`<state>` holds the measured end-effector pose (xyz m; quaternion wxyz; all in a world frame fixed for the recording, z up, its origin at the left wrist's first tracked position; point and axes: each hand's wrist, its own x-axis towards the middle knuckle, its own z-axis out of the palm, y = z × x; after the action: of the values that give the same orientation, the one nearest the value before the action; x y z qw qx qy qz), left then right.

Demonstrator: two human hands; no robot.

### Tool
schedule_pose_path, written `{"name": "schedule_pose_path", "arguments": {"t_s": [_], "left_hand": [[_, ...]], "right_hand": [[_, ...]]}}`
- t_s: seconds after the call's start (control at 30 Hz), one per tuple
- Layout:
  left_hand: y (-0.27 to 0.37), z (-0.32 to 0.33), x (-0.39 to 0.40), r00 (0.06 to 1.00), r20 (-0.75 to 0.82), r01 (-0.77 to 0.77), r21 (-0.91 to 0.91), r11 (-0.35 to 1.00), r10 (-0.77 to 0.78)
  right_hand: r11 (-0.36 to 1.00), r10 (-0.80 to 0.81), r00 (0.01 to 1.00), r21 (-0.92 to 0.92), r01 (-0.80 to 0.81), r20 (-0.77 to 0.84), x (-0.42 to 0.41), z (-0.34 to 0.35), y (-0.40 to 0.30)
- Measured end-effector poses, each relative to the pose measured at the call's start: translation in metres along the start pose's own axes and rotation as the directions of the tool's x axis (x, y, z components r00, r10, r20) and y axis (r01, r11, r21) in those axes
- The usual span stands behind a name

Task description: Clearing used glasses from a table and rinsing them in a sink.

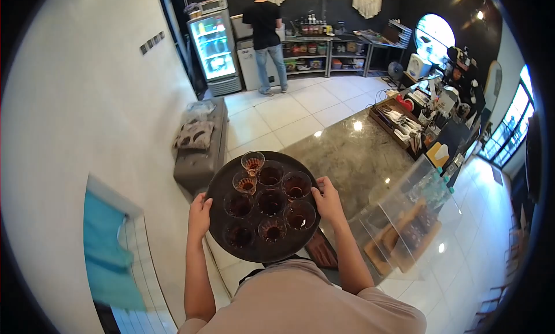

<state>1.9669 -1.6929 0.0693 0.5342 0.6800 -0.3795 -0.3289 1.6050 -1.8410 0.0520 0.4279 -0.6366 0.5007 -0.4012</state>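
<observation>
A round dark serving tray (277,251) is held level in front of my body. My left hand (200,215) grips its left rim, with the thumb on top. On the opposite rim my right hand (327,199) has hold of the tray in the same way. Several clear drinking glasses stand on it, among them a ribbed glass (253,161) at the far edge and a wider glass (299,215) near the right side. Dark reddish-brown remains or liquid shows in the glasses; how full each one is I cannot tell. The fingers under the tray are hidden.
A stone-topped counter (347,147) runs along my right, carrying a wooden cutlery box (396,126) and a clear display case (401,230). A grey padded bench (217,139) stands by the left wall. Ahead, a person (265,30) faces shelves beside a glass-door fridge (214,48).
</observation>
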Motion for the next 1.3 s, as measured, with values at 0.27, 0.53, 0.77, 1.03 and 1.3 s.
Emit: {"name": "schedule_pose_path", "arguments": {"t_s": [0.27, 0.53, 0.77, 1.03, 1.3], "left_hand": [[-0.012, 0.004, 0.290, 0.977, 0.180, -0.134, 0.078, 0.988, 0.118], [0.004, 0.077, 0.595, 0.869, 0.467, -0.221, 0.066, 0.973, 0.166], [0.054, 0.208, 0.805, 0.687, 0.707, -0.215, -0.024, 0.976, 0.169], [0.071, 0.397, 0.996, 0.599, 0.796, -0.115, -0.020, 0.993, 0.086], [0.112, 0.598, 1.170, 0.631, 0.762, -0.211, -0.008, 0.977, 0.142]], "right_hand": [[0.993, 0.071, 0.975, -0.079, -0.089, -0.210, 0.196, 0.078, -0.001], [0.966, 0.254, 0.869, 0.074, -0.246, -0.425, 0.370, 0.135, 0.019], [0.951, 0.280, 0.704, 0.089, -0.296, -0.652, 0.516, 0.129, 0.039], [0.945, 0.268, 0.616, 0.078, -0.317, -0.741, 0.712, 0.065, 0.064], [0.934, 0.285, 0.618, 0.068, -0.350, -0.733, 0.952, -0.068, 0.156]]}}
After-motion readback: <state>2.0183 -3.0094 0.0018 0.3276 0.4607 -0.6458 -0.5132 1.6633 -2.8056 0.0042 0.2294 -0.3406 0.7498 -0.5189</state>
